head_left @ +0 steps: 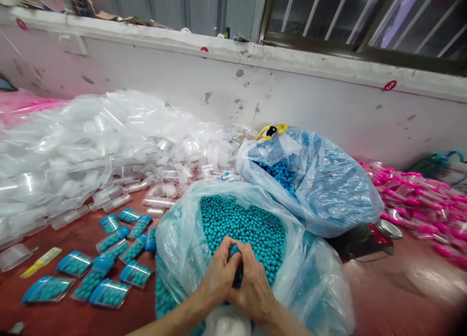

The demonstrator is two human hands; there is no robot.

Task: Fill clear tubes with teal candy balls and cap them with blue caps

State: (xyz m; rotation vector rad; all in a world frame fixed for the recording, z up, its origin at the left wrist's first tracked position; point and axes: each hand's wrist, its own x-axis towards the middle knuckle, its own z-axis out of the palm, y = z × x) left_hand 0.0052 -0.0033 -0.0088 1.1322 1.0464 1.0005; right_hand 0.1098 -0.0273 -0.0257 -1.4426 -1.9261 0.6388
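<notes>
My left hand and my right hand come together over an open plastic bag filled with small teal beads. Their fingers are closed around a blue cap; whatever is under it is mostly hidden by my hands. To the left, on the red table, lie several clear containers with blue caps, each holding teal beads, such as a filled container near the front. Behind the bead bag stands a second bag, with loose blue caps at its mouth.
A large heap of clear empty containers covers the back left. Many pink-capped packs are piled at the right. A dark object with a silver lid sits beside the bags. A yellow strip lies front left. A wall bounds the back.
</notes>
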